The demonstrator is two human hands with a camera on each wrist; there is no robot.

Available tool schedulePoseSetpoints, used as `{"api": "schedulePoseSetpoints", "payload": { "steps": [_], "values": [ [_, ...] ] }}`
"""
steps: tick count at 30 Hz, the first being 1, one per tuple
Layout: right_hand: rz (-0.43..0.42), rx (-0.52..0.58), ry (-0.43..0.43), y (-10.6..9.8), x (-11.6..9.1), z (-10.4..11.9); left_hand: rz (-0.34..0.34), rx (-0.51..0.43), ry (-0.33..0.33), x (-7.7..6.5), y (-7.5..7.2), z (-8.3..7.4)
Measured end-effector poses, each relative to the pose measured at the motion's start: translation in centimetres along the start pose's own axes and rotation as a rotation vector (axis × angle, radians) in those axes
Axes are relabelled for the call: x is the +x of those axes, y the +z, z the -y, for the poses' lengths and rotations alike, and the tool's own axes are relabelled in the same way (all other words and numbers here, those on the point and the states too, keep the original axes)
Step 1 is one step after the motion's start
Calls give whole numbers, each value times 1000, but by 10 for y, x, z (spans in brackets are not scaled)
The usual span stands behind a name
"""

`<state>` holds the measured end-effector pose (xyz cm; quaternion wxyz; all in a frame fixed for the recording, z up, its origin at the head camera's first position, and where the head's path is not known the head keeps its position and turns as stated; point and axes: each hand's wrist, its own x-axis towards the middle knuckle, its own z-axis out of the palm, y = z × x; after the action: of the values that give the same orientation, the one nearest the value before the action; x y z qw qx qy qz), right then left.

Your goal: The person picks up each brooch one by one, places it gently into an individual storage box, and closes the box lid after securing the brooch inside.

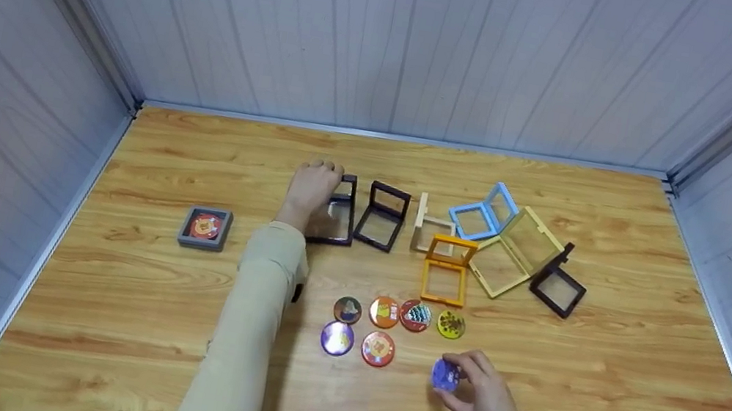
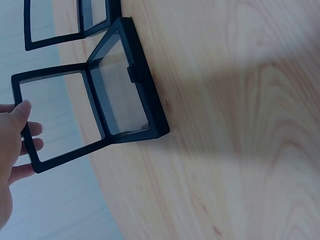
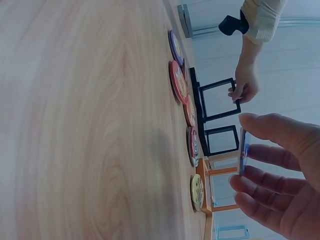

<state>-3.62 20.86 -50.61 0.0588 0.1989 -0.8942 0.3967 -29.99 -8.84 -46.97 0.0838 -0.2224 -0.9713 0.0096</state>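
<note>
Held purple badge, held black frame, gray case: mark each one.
Held purple badge (image 1: 444,376): head view, flat side.
Held black frame (image 2: 96,105): left wrist view, hinge edge.
Gray case (image 1: 201,244): head view, front wall.

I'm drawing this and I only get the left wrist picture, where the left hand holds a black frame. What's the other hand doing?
Observer: The right hand is pinching a round purple badge.
Child: Ooh! Are there more around?
Observer: Yes, six more badges lie loose on the table.
Child: Is one tucked inside something?
Observer: Yes, a red badge shows inside the grey frame, away on the left.
</note>
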Motion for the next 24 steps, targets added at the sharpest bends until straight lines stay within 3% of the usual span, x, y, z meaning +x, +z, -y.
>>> {"api": "schedulePoseSetpoints", "payload": {
  "steps": [9, 19, 24],
  "values": [
    [69, 19, 58, 3, 4, -1, -115, -23, 17, -18, 3, 8],
    [81, 7, 18, 5, 12, -3, -98, -105, 0, -34, 1, 8],
    [79, -3, -29, 7, 17, -5, -128, -150, -22, -41, 1, 6]
  ]
}}
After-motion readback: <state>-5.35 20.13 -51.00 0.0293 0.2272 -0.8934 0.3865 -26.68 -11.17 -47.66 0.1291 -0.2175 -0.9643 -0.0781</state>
